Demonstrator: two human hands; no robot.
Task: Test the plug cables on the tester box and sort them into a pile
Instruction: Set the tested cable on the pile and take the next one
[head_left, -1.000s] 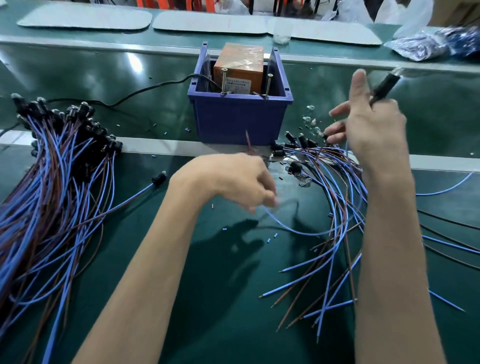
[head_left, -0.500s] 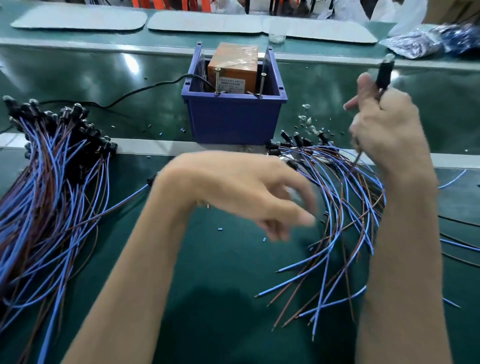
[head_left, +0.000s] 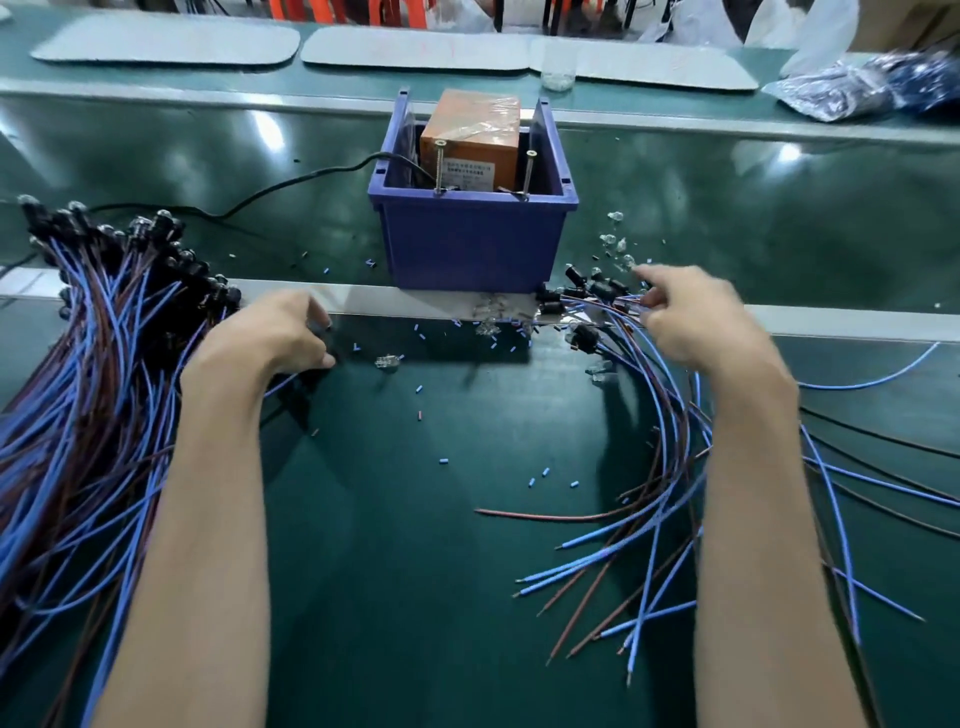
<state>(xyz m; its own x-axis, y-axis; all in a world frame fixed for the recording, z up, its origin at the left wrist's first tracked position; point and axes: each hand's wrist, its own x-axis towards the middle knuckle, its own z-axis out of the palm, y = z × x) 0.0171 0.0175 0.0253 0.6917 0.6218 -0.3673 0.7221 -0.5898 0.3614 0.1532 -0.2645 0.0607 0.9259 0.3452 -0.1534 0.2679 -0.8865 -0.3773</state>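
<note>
The tester box (head_left: 470, 135), orange and taped, sits in a blue bin (head_left: 467, 244) with two upright metal pins at its front edge. A big sorted pile of blue and brown plug cables (head_left: 98, 364) lies at the left. My left hand (head_left: 275, 335) is at that pile's right edge, fingers curled round a dark plug, with a blue wire trailing from under it. Loose unsorted cables (head_left: 660, 519) fan out at the right, with their black plugs (head_left: 587, 291) by the bin's corner. My right hand (head_left: 691, 322) pinches one of these cables near its plug end.
A black power cord (head_left: 291, 182) runs left from the bin. Small clear parts (head_left: 615, 244) and blue insulation bits (head_left: 441, 460) litter the green mat. A metal strip (head_left: 363, 299) crosses the bench. Grey mats (head_left: 166, 39) and plastic bags (head_left: 857, 88) lie at the back.
My right hand came down from holding a plug in the air to the unsorted plugs. My left hand swung from the middle across to the sorted pile's edge.
</note>
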